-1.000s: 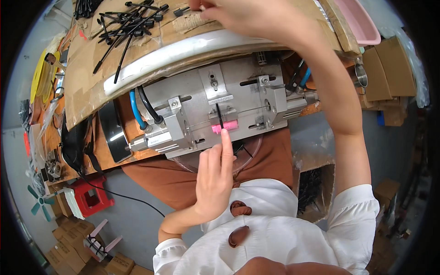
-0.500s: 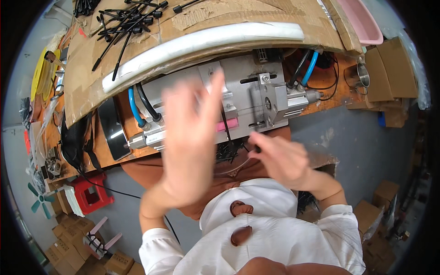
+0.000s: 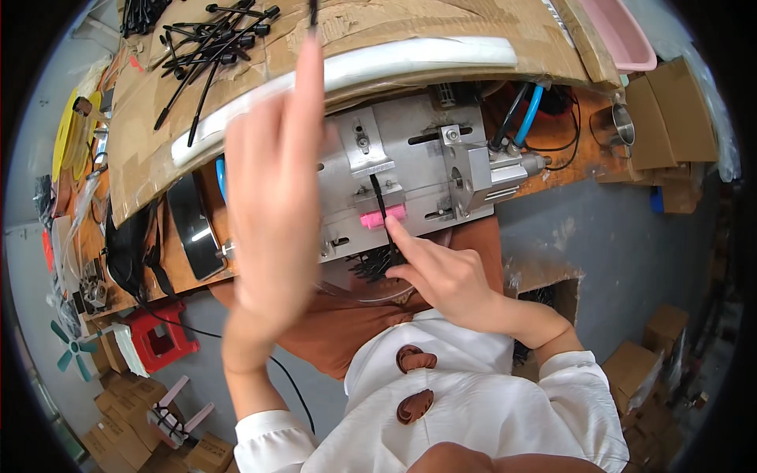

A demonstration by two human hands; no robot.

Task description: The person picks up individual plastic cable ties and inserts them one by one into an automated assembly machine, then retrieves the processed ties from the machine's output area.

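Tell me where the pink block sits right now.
In the head view, the pink block sits near the centre, on the front of the grey metal fixture, under a thin black stick, just above the right hand.

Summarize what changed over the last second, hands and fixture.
The left hand left the black stick and rose toward the cardboard, a thin black piece at its fingertip. The right hand came down from the cardboard to the stick. The metal fixture and pink block stayed put.

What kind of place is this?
Probably a small workshop: a metal machine with air hoses sits on a cardboard-covered bench, loose black sticks are piled there, and cardboard boxes stand around.
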